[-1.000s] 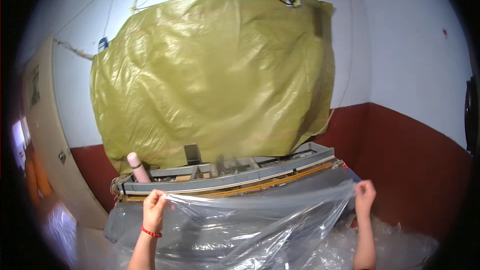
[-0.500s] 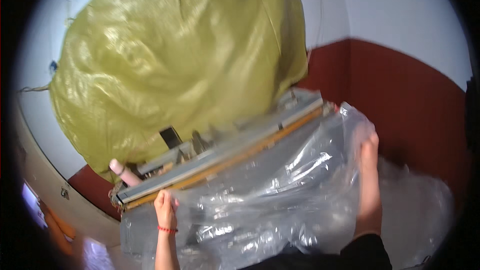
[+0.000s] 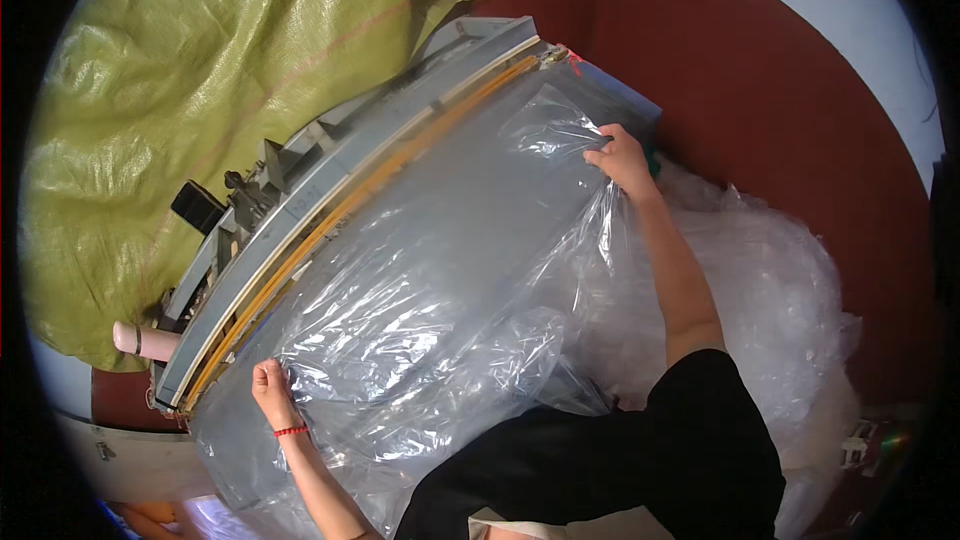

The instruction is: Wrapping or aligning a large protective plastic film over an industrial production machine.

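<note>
Apparent workshop, long grey metal frame [image 3: 325, 186] with an orange strip [image 3: 420, 144], clear plastic film [image 3: 400, 315] spread and heaped

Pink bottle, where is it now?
In the head view, the pink bottle is at lower left, by the left end of the grey metal frame, left of the left hand.

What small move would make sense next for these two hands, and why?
Perhaps ease the right hand a little farther from the left hand: both appear to grip the clear plastic sheet, and it lies wrinkled between them, so gentle tension might smooth it.
</note>
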